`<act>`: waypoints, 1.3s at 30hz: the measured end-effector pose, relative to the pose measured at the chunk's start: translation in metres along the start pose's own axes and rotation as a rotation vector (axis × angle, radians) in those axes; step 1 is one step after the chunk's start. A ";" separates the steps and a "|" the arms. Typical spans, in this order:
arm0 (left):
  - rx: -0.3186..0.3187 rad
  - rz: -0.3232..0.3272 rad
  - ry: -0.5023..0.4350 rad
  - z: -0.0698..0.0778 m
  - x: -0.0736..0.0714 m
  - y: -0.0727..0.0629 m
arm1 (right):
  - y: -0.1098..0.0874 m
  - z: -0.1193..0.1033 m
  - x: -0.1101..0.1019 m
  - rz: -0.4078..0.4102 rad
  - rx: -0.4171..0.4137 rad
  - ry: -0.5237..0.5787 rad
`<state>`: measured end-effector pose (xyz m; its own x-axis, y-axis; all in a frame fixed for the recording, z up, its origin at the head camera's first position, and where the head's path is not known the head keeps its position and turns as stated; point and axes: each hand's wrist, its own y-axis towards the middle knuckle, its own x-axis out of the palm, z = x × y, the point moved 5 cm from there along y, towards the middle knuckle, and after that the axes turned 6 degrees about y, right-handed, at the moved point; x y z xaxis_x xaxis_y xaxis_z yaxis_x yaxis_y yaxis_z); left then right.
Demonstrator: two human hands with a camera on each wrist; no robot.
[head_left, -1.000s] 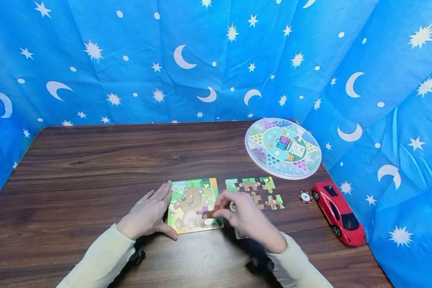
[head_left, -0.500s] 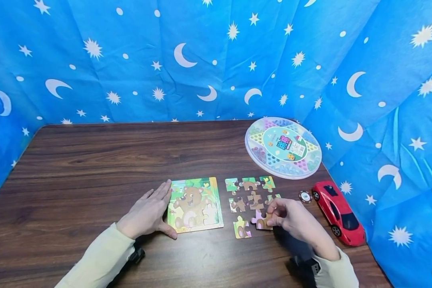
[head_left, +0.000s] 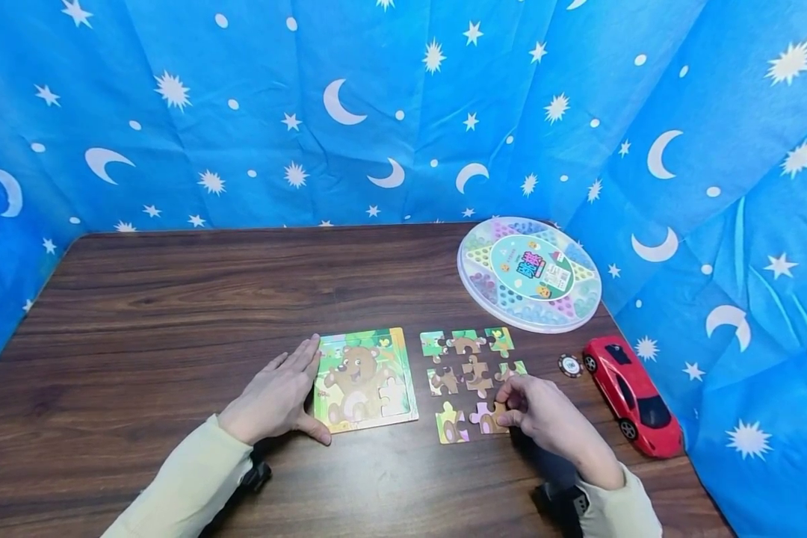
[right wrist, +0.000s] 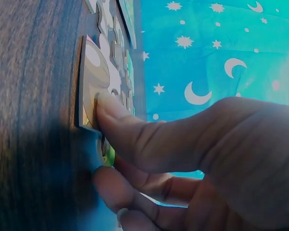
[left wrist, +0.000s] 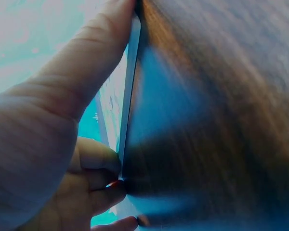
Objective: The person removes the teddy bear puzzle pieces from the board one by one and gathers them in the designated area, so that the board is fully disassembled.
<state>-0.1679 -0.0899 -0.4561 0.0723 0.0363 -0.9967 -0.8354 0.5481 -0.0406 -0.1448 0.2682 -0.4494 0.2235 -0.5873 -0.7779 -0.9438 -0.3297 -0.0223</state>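
A bear jigsaw board (head_left: 409, 373) lies flat on the table, with a pale piece-shaped gap (head_left: 394, 396) at its lower right. My left hand (head_left: 272, 396) rests along the board's left edge, fingers straight and thumb at the near corner. In the left wrist view, the thumb (left wrist: 82, 62) lies along the board's edge. To the right, my right hand (head_left: 551, 418) pinches a purple and brown puzzle piece (head_left: 486, 420) at its right side, low in the front row. In the right wrist view, the thumb presses the face of this piece (right wrist: 92, 72).
Several loose puzzle pieces (head_left: 467, 342) stand in rows right of the board. Behind them is a round Chinese checkers box (head_left: 529, 276). A poker chip (head_left: 570, 365) and a red toy car (head_left: 632, 396) lie at the right. A blue star-and-moon cloth (head_left: 403, 134) surrounds the table (head_left: 175, 314).
My right hand has carried the puzzle piece rightward from the board to the front row and lowered it slightly. The board's gap has come into view. My left hand stays put.
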 end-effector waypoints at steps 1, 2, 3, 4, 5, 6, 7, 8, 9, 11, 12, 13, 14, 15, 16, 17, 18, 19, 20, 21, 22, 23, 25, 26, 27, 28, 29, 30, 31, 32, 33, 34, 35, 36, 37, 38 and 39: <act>0.001 0.002 0.000 0.000 0.000 0.000 | 0.001 0.000 0.000 0.003 0.012 -0.013; 0.002 0.004 -0.001 0.000 -0.001 0.000 | 0.001 0.001 0.000 0.007 0.023 -0.027; 0.001 0.004 -0.001 0.000 -0.001 0.000 | 0.002 0.000 0.000 0.009 0.032 -0.038; 0.000 0.001 -0.002 0.000 -0.001 0.000 | 0.002 0.000 0.000 0.007 0.039 -0.042; -0.002 -0.002 -0.004 0.000 -0.001 0.000 | 0.002 -0.001 0.000 0.006 0.045 -0.048; -0.003 -0.004 -0.005 0.000 -0.001 0.000 | 0.002 -0.001 0.000 0.006 0.050 -0.054; -0.005 -0.007 -0.007 0.000 -0.001 0.000 | 0.002 -0.002 0.000 0.006 0.054 -0.058; -0.005 -0.009 -0.007 0.000 -0.001 0.000 | 0.002 -0.003 0.000 0.007 0.050 -0.062; -0.005 -0.010 -0.007 0.000 -0.001 0.000 | 0.002 -0.004 0.000 0.009 0.046 -0.068; -0.004 -0.010 -0.007 0.000 -0.001 0.000 | 0.002 -0.005 -0.001 0.016 0.045 -0.081; -0.004 -0.010 -0.007 0.000 -0.001 0.000 | 0.002 -0.006 -0.001 0.017 0.047 -0.087; -0.004 -0.010 -0.007 0.000 0.000 0.000 | 0.002 -0.006 -0.001 0.017 0.050 -0.093; -0.004 -0.010 -0.006 0.000 0.000 0.000 | 0.002 -0.007 -0.001 0.016 0.055 -0.095; -0.005 -0.010 -0.007 0.000 0.000 -0.001 | 0.002 -0.007 0.000 0.015 0.067 -0.097; -0.005 -0.010 -0.007 0.000 0.000 -0.001 | 0.002 -0.007 0.000 0.012 0.081 -0.099; -0.006 -0.011 -0.008 0.000 0.000 -0.001 | 0.002 -0.007 0.000 0.009 0.090 -0.099; -0.007 -0.011 -0.009 0.000 0.000 -0.001 | 0.002 -0.008 0.001 0.006 0.101 -0.098; -0.007 -0.011 -0.009 0.000 0.000 -0.001 | 0.002 -0.008 0.001 0.004 0.110 -0.098; -0.006 -0.010 -0.010 0.000 0.000 -0.001 | 0.002 -0.008 0.002 0.003 0.119 -0.103; -0.006 -0.009 -0.011 -0.001 0.000 -0.001 | 0.003 -0.008 0.002 0.000 0.127 -0.109; -0.005 -0.006 -0.011 -0.001 0.000 -0.001 | 0.003 -0.009 0.003 -0.002 0.135 -0.117; -0.002 -0.001 -0.009 -0.001 0.000 -0.001 | 0.003 -0.009 0.003 -0.003 0.145 -0.123; 0.004 0.010 -0.008 -0.001 0.000 -0.001 | 0.003 -0.010 0.004 -0.003 0.153 -0.141; 0.006 0.015 -0.007 -0.001 0.000 -0.001 | 0.003 -0.011 0.004 -0.001 0.154 -0.152; 0.008 0.018 -0.007 -0.001 0.000 -0.001 | 0.003 -0.011 0.005 0.003 0.152 -0.160; 0.009 0.022 -0.006 -0.001 0.000 -0.001 | 0.003 -0.012 0.005 0.010 0.148 -0.172; 0.010 0.024 -0.008 -0.001 0.000 -0.001 | 0.002 -0.013 0.005 0.017 0.142 -0.181; 0.010 0.023 -0.010 -0.001 0.000 -0.001 | 0.002 -0.014 0.005 0.024 0.135 -0.192; 0.010 0.022 -0.012 -0.001 0.000 -0.001 | 0.002 -0.016 0.004 0.031 0.132 -0.204; 0.010 0.020 -0.015 -0.001 0.001 -0.002 | 0.001 -0.018 0.004 0.039 0.128 -0.214; 0.011 0.018 -0.017 -0.001 0.001 -0.002 | 0.001 -0.020 0.003 0.053 0.117 -0.225; 0.012 0.018 -0.017 -0.001 0.001 -0.002 | 0.001 -0.023 0.002 0.066 0.107 -0.235; 0.014 0.018 -0.014 0.000 0.000 -0.002 | 0.001 -0.028 0.000 0.083 0.094 -0.240; 0.016 0.020 -0.010 0.000 0.000 -0.002 | 0.002 -0.032 -0.001 0.100 0.075 -0.244; 0.016 0.021 -0.006 0.000 0.000 -0.002 | 0.003 -0.038 -0.001 0.118 0.049 -0.243; 0.017 0.023 0.000 0.000 -0.001 -0.002 | 0.005 -0.043 -0.002 0.136 0.018 -0.240; 0.018 0.024 0.004 0.000 -0.001 -0.002 | 0.007 -0.049 -0.001 0.151 -0.016 -0.239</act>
<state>-0.1665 -0.0910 -0.4549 0.0496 0.0462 -0.9977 -0.8271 0.5618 -0.0151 -0.1400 0.2303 -0.4176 0.0151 -0.4408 -0.8975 -0.9578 -0.2642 0.1137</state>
